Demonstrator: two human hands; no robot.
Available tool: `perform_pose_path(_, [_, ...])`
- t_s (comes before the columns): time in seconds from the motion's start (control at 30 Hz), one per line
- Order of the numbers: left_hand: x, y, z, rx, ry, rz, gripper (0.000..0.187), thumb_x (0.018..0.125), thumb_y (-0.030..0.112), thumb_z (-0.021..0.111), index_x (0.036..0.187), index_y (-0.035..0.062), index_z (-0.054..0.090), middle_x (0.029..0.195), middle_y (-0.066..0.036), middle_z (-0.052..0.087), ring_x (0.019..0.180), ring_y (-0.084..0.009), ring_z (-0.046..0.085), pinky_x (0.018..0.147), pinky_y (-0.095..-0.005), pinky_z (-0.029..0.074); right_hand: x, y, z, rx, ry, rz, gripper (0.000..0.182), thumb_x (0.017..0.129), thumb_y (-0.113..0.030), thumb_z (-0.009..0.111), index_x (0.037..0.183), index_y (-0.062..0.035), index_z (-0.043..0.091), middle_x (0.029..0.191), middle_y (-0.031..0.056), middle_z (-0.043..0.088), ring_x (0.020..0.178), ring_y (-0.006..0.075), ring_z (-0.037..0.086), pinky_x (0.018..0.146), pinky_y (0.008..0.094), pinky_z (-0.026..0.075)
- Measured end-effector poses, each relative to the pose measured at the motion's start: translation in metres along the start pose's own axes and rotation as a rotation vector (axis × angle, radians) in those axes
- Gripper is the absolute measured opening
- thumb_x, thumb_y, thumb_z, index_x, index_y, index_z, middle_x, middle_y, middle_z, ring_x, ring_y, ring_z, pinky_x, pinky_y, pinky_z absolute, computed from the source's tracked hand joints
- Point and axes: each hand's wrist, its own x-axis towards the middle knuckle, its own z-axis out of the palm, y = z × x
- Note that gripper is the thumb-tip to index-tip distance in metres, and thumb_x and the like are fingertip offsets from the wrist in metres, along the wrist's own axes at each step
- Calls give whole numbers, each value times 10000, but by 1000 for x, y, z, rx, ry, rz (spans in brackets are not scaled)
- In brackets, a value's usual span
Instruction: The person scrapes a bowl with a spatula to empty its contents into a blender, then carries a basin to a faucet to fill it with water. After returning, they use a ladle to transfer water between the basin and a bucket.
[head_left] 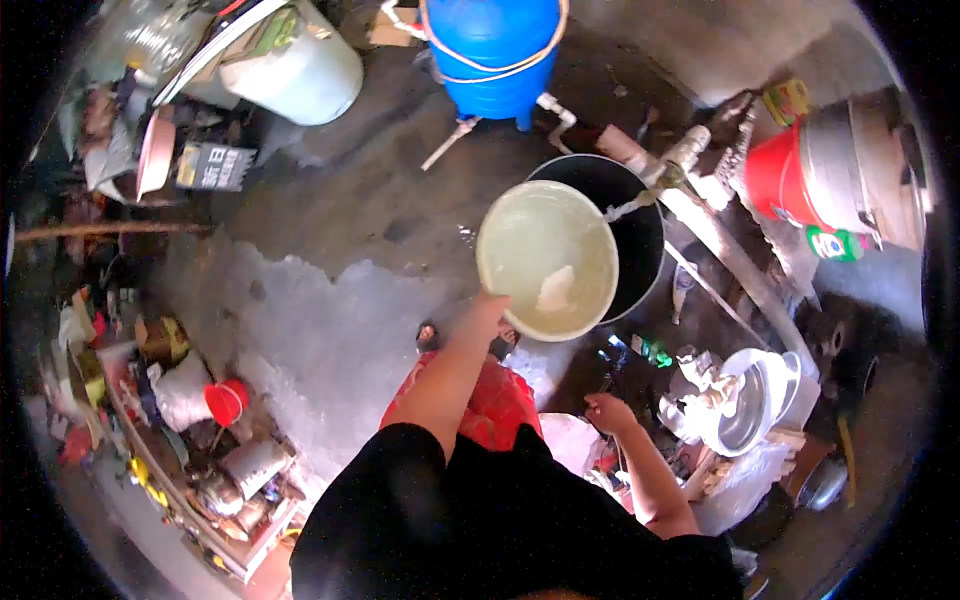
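Left side is a cluttered shelf (215, 490) with a little red cup (227, 402). Left hand (487, 312) is clamped on the near rim of a pale plastic bucket (545, 258), held under the tap (668, 172) over a black tub (630, 215). It's filling, so I'd guess heavy, sloshy, slick rim; the rim's the only grip. Right hand (607, 411) hangs low, loosely curled, holding nothing I can make out.

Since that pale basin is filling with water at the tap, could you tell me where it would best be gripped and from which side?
Probably the near rim, from the person's side. The pale basin sits tilted over the black bucket, with the tap crowding its far right edge. The left hand already clasps the near lower rim; a second grip on the opposite rim would likely steady the water's weight.
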Motion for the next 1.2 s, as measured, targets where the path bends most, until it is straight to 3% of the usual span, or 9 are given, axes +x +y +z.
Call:
perform_pose_path(0.13, [-11,10,21,98,171,-20,619,707,60,582,1246,211,319,1131,-148,477,1009,-352,500,641,-543,504,4,38,38,23,-76,-4,330,755,-164,578,1068,-57,570,923,127,626,813,228,615,722,305,485])
perform_pose_path(0.33, [20,-15,15,-222,-23,82,631,693,14,552,1243,203,306,1120,-161,485,878,-401,560,567,-586,493,-3,44,33,185,47,19,272,783,-161,581,1028,-45,578,901,118,635,793,207,622,721,301,487])
perform_pose_path(0.4, [-5,9,30,78,133,43,656,668,2,574,1238,179,304,1126,-166,481,895,-395,557,569,-587,493,2,58,38,303,128,-12,240,791,-122,579,1014,-36,573,872,110,632,773,186,617,687,289,496])
perform_pose_path(0.57, [55,-40,15,46,123,149,914,649,69,620,1373,235,88,1172,-162,480,930,-380,552,574,-549,511,10,67,30,445,3,29,223,798,-62,565,1018,-28,559,870,82,609,730,157,590,626,277,506])
perform_pose_path(0.63, [-20,23,39,77,223,-13,913,652,78,625,1376,241,93,1182,-164,475,955,-381,541,632,-590,478,15,75,28,484,-14,25,223,797,-44,561,1019,-26,556,879,76,600,717,150,580,611,271,507])
perform_pose_path(0.83, [17,0,32,182,252,27,921,622,98,672,1373,159,143,1190,-192,473,1026,-344,512,852,-479,415,26,83,17,421,-25,-37,252,818,-95,546,1044,15,546,967,135,585,765,178,596,633,282,503])
perform_pose_path(1.03, [-20,22,34,168,220,108,900,614,123,677,1363,131,178,1154,-222,494,1052,-347,499,835,-433,430,36,95,15,555,-30,-9,250,818,-120,549,1027,17,553,920,120,586,706,159,579,621,296,512])
perform_pose_path(1.13, [77,-38,23,367,243,295,889,635,118,658,1365,139,152,1151,-221,493,1042,-348,501,807,-459,445,32,73,11,603,7,-61,193,808,-120,566,991,-60,567,759,23,582,570,100,543,460,198,411])
perform_pose_path(1.2, [74,-43,25,261,215,310,874,644,114,651,1361,154,153,1138,-221,497,1031,-356,503,782,-494,447,52,114,30,451,48,-169,188,814,-126,560,992,-68,562,755,23,580,566,98,539,456,198,404])
